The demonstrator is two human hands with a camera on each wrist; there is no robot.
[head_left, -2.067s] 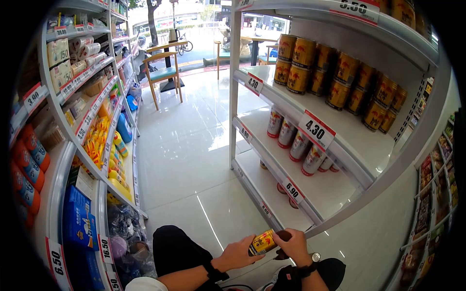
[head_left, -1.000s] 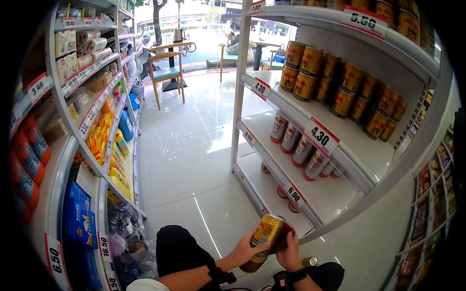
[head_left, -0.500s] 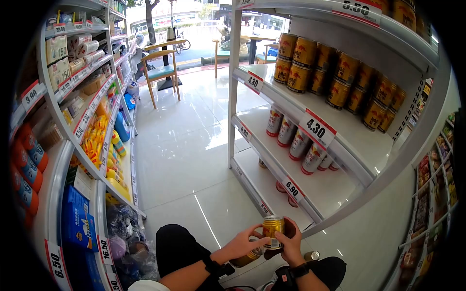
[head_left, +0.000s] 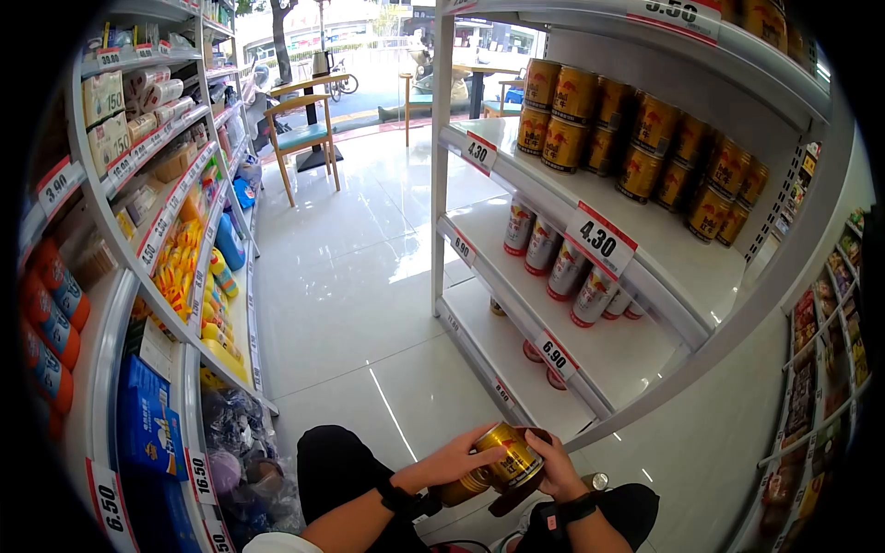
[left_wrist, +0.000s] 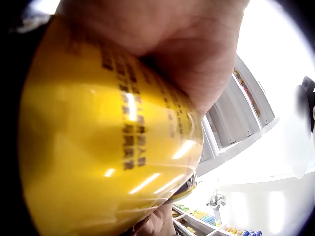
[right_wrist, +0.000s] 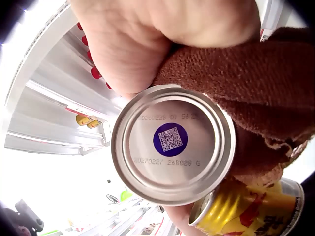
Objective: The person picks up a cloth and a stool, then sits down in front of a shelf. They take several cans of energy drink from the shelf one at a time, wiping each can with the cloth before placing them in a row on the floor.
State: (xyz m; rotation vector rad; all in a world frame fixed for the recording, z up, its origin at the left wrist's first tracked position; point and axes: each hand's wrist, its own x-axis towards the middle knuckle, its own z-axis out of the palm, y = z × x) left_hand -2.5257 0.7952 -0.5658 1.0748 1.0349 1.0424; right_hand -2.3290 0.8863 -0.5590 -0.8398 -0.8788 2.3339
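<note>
Two gold drink cans are between my hands, low in the head view. The upper can (head_left: 510, 458) lies tilted, its round base (right_wrist: 171, 140) with a blue code sticker facing the right wrist camera. My left hand (head_left: 459, 461) grips it near one end. Against the left palm sits the lower can (head_left: 466, 486), whose yellow side (left_wrist: 98, 132) fills much of the left wrist view. My right hand (head_left: 556, 468) holds a brown cloth (right_wrist: 216, 73) against the upper can. The cloth hides part of the can's side.
Another can (head_left: 595, 481) stands by the right knee. To the right, a white shelf unit (head_left: 590, 433) bears gold cans (head_left: 645, 170) and silver cans (head_left: 567, 272). Left shelves hold household goods, with a plastic-wrapped heap (head_left: 244, 452) below. A chair (head_left: 302, 138) stands further off.
The upper can stood upright half a second ago and now leans over. Earlier, only one can showed in the hands. The cloth now hangs lower beside the can.
</note>
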